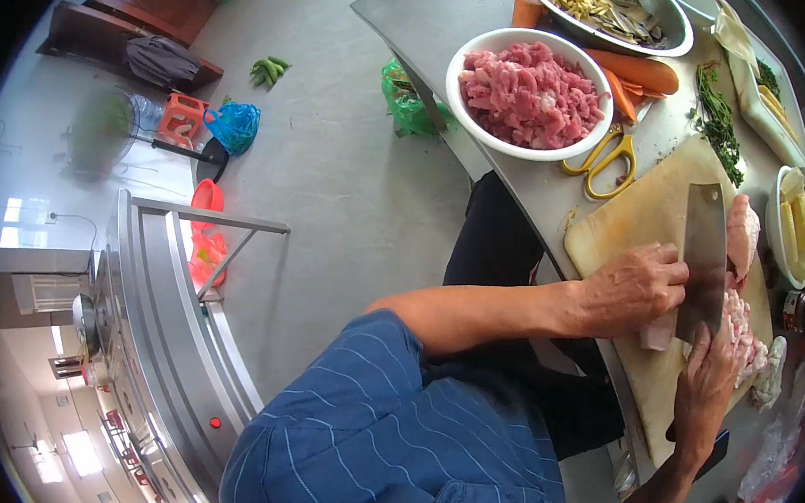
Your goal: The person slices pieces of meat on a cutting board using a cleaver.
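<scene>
My right hand (710, 370) is closed at the lower end of a wide cleaver (704, 256), whose handle is mostly hidden by the hand. The blade stands over a wooden cutting board (623, 217). My left hand (636, 287), fingers curled, presses on a pale pink piece of meat (658, 334) right beside the blade. Most of that piece is under the hand. On the blade's other side lie a larger chunk of meat (742, 236) and a heap of cut meat (741, 340).
A white bowl of cut meat (524, 148) stands near yellow-handled scissors (610, 164) and carrots (657, 75). Beyond are a metal basin (679, 44), green herbs (715, 120), a white bowl with yellow pieces (789, 268) and a small jar (798, 310). A green bag (410, 101) is beside the table.
</scene>
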The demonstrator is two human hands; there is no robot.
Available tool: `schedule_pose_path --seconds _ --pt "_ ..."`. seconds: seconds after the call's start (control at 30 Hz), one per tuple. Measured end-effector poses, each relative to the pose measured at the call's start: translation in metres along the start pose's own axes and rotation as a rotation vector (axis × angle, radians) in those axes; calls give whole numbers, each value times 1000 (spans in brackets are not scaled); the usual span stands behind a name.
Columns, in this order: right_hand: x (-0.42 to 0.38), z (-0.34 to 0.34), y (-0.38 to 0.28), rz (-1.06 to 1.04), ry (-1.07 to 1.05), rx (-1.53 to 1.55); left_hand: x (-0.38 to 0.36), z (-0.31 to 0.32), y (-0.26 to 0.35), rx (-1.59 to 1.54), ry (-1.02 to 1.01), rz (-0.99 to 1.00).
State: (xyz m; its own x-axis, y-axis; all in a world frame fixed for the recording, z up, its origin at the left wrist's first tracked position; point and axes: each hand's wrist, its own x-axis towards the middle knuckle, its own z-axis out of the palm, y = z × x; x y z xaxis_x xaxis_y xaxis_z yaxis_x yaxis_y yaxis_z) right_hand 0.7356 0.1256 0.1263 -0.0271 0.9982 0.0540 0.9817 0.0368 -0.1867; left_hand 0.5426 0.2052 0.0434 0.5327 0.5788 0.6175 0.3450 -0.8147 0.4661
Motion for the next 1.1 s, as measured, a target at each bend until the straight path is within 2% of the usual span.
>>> schedule_pose_path --seconds 0.1,0.17,0.23,0.3,0.4,0.47,0.5,0.57,1.1 --pt "6 -5 -6 101 14 106 -2 1 -2 -61 57 -16" --pt "-2 -7 9 -87 188 -122 -4 1 -5 -149 162 -71" --pt "-10 -5 20 -30 135 33 -2 -10 -5 -258 130 -137" --pt "-15 -16 3 6 164 238 -2 -11 -6 -241 104 -146" --pt "-21 -26 -4 124 98 141 1 -11 -8 -260 92 -99" --pt "-23 -27 -7 125 35 346 5 -17 -5 -144 34 -88" --pt "-23 -25 -6 140 40 347 7 -18 -4 -153 24 -80" --pt "-28 -21 -7 18 72 280 6 -21 1 -112 9 -74" --pt "-33 -18 -13 1 -32 270 6 -20 1 -74 -38 -57"
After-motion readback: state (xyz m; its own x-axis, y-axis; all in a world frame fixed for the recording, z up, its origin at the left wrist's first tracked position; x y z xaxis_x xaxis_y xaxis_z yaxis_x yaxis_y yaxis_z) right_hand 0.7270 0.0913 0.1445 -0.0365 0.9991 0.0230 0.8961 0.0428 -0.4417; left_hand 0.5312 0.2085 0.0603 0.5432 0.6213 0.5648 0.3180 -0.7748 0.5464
